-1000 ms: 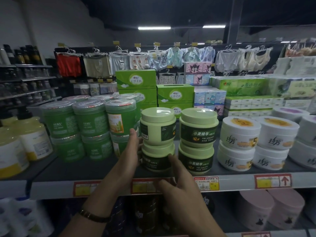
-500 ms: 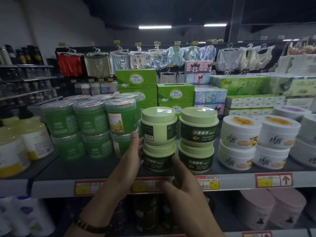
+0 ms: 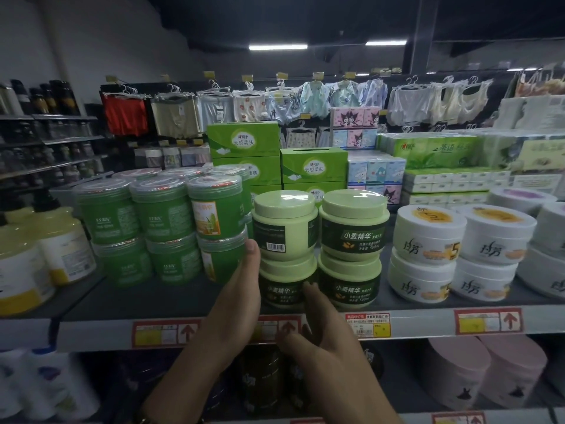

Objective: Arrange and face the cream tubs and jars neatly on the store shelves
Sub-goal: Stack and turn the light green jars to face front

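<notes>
jars (image 3: pixel 351 237) on shelf (image 3: pixel 128 301), tub stacks (image 3: pixel 428 249) to R

Dark shelf (image 3: pixel 153 301), yellow bottles (image 3: pixel 61 246) far left, green tubs (image 3: pixel 162 212), pale green jars (image 3: pixel 351 237) centre, white tubs (image 3: pixel 428 240) right.
</notes>
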The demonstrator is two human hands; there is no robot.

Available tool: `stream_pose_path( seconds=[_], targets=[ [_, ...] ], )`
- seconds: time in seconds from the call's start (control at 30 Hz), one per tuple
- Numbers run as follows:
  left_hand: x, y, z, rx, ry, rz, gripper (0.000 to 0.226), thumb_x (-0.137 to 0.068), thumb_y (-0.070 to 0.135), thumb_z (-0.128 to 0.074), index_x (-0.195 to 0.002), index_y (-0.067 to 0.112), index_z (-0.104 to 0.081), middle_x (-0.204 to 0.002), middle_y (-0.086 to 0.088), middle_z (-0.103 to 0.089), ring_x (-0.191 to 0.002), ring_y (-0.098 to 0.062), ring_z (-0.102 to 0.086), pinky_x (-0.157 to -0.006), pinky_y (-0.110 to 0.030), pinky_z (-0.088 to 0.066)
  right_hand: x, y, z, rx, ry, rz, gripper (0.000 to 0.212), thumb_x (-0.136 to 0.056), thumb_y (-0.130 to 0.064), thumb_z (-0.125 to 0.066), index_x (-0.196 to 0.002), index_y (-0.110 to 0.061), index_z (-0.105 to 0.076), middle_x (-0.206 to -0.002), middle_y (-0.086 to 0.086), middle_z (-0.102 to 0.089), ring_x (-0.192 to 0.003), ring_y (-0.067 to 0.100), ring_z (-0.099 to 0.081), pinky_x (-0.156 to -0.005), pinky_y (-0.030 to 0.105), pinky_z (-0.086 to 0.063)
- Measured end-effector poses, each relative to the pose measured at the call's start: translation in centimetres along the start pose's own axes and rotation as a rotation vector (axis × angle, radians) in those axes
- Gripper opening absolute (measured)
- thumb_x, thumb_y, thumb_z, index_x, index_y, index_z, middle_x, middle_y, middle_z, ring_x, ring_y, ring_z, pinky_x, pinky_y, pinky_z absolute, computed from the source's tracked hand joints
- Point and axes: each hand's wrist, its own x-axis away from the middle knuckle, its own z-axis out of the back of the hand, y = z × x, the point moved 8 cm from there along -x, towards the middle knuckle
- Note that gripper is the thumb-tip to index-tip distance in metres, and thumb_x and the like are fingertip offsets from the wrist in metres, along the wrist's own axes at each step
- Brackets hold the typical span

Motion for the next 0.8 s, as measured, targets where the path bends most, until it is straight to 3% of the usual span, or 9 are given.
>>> stream_pose_path(
  seconds=[0.07, 0.17, 0.27, 0.37, 0.43, 0.57, 0.63, 0.73, 0.8],
  targets=[
    [0.1, 0.1, -0.1, -0.001, -0.008, 0.004, 0.056, -0.086, 0.092, -0.025, -0.114, 0.066, -0.066, -0.128, 0.032, -0.066, -0.133, 0.002, -0.054, -0.121, -0.040, -0.036, -0.2, 0.0, 0.2, -0.021, 0.007, -0.004, 0.093, -0.071, -0.032, -0.075, -0.158, -0.044, -0.042, -0.106, -0.050, -0.058, -0.101, -0.029, -0.058, -0.102, 0.019, -0.051],
    [0.1, -0.2, 0.0, -0.006, -0.015, -0.020, 0.080, -0.076, 0.099, -0.030, -0.138, 0.056, -0.057, -0.144, 0.027, -0.058, -0.139, 0.000, -0.050, -0.124, -0.044, -0.032, -0.5, 0.4, 0.7, 0.001, 0.014, -0.019, 0.077, -0.089, -0.013, -0.078, -0.146, -0.052, -0.043, -0.101, -0.051, -0.059, -0.094, -0.034, -0.056, -0.083, 0.007, -0.048],
    [0.3, -0.2, -0.3, -0.018, -0.037, -0.040, 0.092, -0.075, 0.101, -0.029, -0.149, 0.051, -0.048, -0.151, 0.026, -0.052, -0.143, 0.001, -0.045, -0.126, -0.044, -0.029, -0.7, 0.6, 1.1, 0.029, 0.017, -0.022, 0.079, -0.092, -0.009, -0.074, -0.152, -0.049, -0.040, -0.127, -0.041, -0.056, -0.096, -0.034, -0.053, -0.083, 0.004, -0.046],
    [0.6, 0.1, -0.5, -0.037, -0.024, -0.063, 0.088, -0.077, 0.099, -0.026, -0.149, 0.053, -0.047, -0.152, 0.028, -0.050, -0.142, 0.005, -0.044, -0.126, -0.042, -0.029, -0.8, 0.7, 1.2, 0.065, -0.011, -0.027, 0.058, -0.093, -0.006, -0.071, -0.124, -0.053, -0.054, -0.107, -0.052, -0.060, -0.094, -0.036, -0.052, -0.078, -0.002, -0.044],
    [0.7, 0.1, -0.6, -0.042, -0.024, -0.075, 0.088, -0.078, 0.099, -0.025, -0.150, 0.053, -0.045, -0.153, 0.029, -0.048, -0.143, 0.006, -0.042, -0.126, -0.042, -0.028, -1.0, 0.8, 1.4, 0.077, -0.009, -0.042, 0.056, -0.092, -0.008, -0.073, -0.110, -0.058, -0.053, -0.105, -0.052, -0.058, -0.099, -0.036, -0.051, -0.086, 0.003, -0.044],
    [0.6, -0.1, -0.6, -0.038, -0.016, -0.072, 0.095, -0.074, 0.102, -0.026, -0.152, 0.051, -0.043, -0.156, 0.026, -0.046, -0.145, 0.004, -0.040, -0.127, -0.043, -0.027, -1.0, 0.6, 1.3, 0.055, 0.007, -0.020, 0.069, -0.090, -0.014, -0.076, -0.138, -0.054, -0.046, -0.119, -0.046, -0.051, -0.104, -0.032, -0.052, -0.090, 0.006, -0.045],
    [0.5, -0.3, -0.4, -0.031, -0.010, -0.069, 0.101, -0.072, 0.104, -0.026, -0.155, 0.048, -0.041, -0.158, 0.025, -0.044, -0.147, 0.002, -0.039, -0.127, -0.044, -0.026, -0.9, 0.3, 1.1, 0.065, -0.005, -0.005, 0.084, -0.078, -0.029, -0.076, -0.153, -0.047, -0.042, -0.128, -0.041, -0.053, -0.116, -0.024, -0.051, -0.101, 0.014, -0.046],
    [0.5, -0.4, -0.3, -0.030, -0.011, -0.060, 0.103, -0.072, 0.103, -0.025, -0.156, 0.046, -0.040, -0.160, 0.023, -0.042, -0.148, 0.001, -0.038, -0.128, -0.044, -0.026, -0.7, -0.2, 1.2, 0.085, -0.004, 0.004, 0.093, -0.068, -0.037, -0.070, -0.156, -0.043, -0.042, -0.129, -0.040, -0.052, -0.126, -0.016, -0.049, -0.113, 0.026, -0.044],
    [0.5, -0.3, -0.1, -0.020, -0.013, -0.048, 0.096, -0.074, 0.101, -0.026, -0.152, 0.048, -0.046, -0.156, 0.023, -0.048, -0.145, 0.001, -0.042, -0.126, -0.044, -0.029, -0.5, -0.8, 1.3, 0.097, -0.009, 0.028, 0.085, -0.073, -0.034, -0.073, -0.153, -0.043, -0.047, -0.126, -0.039, -0.057, -0.126, -0.014, -0.052, -0.112, 0.027, -0.045]
  ],
)
